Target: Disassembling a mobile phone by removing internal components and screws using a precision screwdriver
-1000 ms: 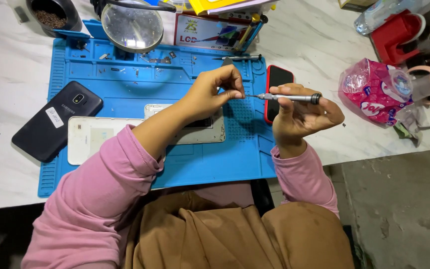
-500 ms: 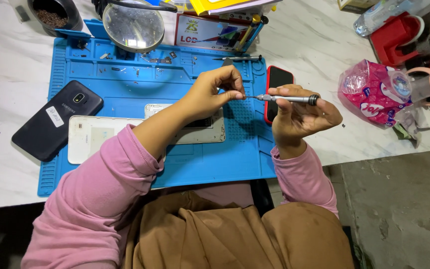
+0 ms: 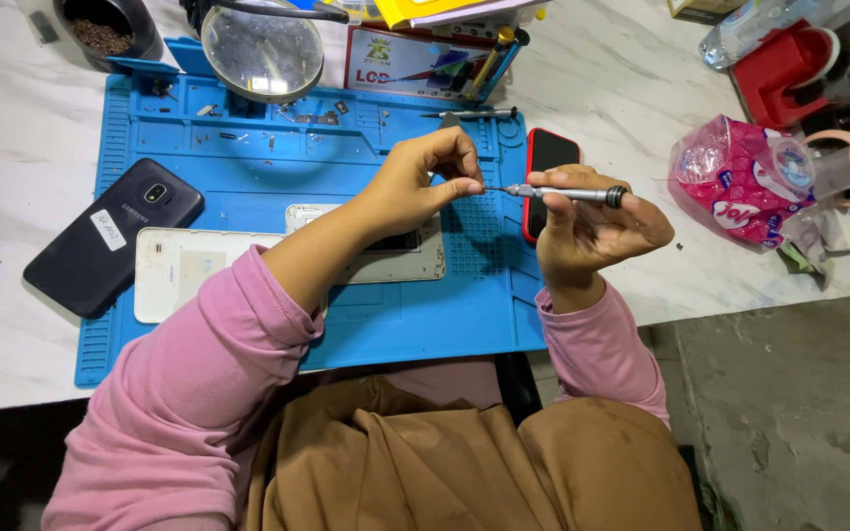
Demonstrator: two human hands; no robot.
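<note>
Left hand [image 3: 423, 179] fingertips now pinching the tip of right hand [image 3: 587, 221]'s gripped screwdriver [image 3: 565, 194].

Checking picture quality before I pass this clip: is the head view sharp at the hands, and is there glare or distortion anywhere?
Head view: the left hand, right hand and the screwdriver are sharp, evenly lit, with soft shadows; bright glare sits on the magnifying lens; the blue mat edges bow slightly, hinting at wide-angle distortion; the bottom-left corner is dark.
</note>
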